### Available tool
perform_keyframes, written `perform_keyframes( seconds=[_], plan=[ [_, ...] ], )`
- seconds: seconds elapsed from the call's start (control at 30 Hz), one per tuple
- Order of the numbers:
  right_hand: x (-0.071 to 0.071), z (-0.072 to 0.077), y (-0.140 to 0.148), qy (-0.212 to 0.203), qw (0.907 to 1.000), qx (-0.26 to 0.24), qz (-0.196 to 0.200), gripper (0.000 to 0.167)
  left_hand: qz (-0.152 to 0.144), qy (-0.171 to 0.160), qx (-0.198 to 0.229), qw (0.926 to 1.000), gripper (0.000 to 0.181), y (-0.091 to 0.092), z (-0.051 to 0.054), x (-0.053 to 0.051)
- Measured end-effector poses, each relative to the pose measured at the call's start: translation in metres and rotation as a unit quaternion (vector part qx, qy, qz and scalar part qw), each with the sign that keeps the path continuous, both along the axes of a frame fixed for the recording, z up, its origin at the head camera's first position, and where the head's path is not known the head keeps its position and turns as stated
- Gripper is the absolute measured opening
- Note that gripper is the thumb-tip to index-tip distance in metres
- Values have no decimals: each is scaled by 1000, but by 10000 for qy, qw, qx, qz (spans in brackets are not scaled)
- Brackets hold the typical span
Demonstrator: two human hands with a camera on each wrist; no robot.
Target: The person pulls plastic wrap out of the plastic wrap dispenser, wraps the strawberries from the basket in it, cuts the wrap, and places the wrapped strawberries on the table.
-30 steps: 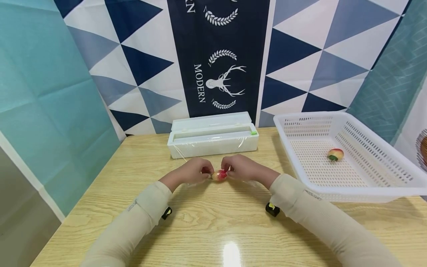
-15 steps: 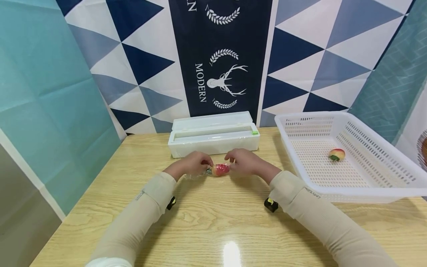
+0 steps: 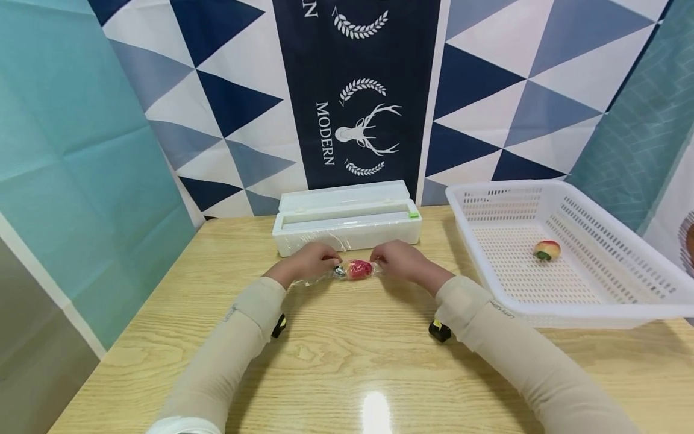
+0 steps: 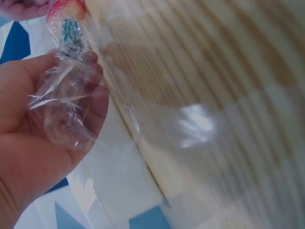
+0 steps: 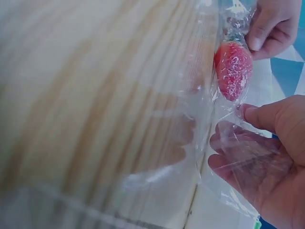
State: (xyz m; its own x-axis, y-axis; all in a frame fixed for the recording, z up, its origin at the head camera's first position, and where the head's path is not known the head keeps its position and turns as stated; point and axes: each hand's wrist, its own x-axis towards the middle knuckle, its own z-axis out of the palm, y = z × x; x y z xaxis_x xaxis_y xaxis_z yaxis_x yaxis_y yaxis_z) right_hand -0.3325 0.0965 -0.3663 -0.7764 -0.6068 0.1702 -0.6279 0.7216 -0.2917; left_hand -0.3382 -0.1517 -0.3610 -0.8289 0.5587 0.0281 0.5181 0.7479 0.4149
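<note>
A small red and yellow fruit (image 3: 359, 269), peach-like with green leaves, lies wrapped in clear cling film (image 5: 238, 102) in front of a long white box. At its leafy end my left hand (image 3: 312, 263) pinches the gathered film, with crumpled film trailing across the palm in the left wrist view. On the red side my right hand (image 3: 401, 260) pinches the other end of the film between thumb and fingers; loose film spreads over the fingers in the right wrist view. The fruit sits between both hands, touched by neither as far as I can see.
The white cling film box (image 3: 347, 232), lid raised, stands at the table's back. At the right, a white plastic basket (image 3: 488, 289) holds another red and yellow fruit (image 3: 547, 250). Patterned cloth (image 3: 360, 90) hangs behind the wooden table (image 3: 325, 374).
Both hands and the wrapped fruit have moved away from me, towards the box. The fruit has turned, showing more red. The right fingers parted briefly, then closed on the film again.
</note>
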Motion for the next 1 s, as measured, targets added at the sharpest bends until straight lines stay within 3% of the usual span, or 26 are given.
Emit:
perform_keyframes(
  seconds=[0.13,0.33,0.5,0.67,0.77,0.9,1.0],
  plan=[
    [5,4,5,5,9999,60,-156,22,333,-241,381,9984,28,-14,1,5],
    [15,12,16,-112,9974,86,-705,28,489,-246,684,9962,36,-40,4,16],
    [19,13,25,-310,9943,142,-1013,22,515,-195,778,9954,22,-57,4,24],
    [12,8,32,-374,9939,-136,-1032,12,675,-252,1022,9922,14,-70,-1,22],
    [6,5,36,-400,9940,-372,-947,11,913,-576,1385,9845,15,-76,-4,18],
    [-3,0,42,-659,9909,-579,-1024,10,1280,-1098,1978,9656,13,-83,-7,12],
    [-8,-2,44,-896,9871,-660,-1150,8,1431,-1177,1965,9628,9,-87,-8,9]
  ],
)
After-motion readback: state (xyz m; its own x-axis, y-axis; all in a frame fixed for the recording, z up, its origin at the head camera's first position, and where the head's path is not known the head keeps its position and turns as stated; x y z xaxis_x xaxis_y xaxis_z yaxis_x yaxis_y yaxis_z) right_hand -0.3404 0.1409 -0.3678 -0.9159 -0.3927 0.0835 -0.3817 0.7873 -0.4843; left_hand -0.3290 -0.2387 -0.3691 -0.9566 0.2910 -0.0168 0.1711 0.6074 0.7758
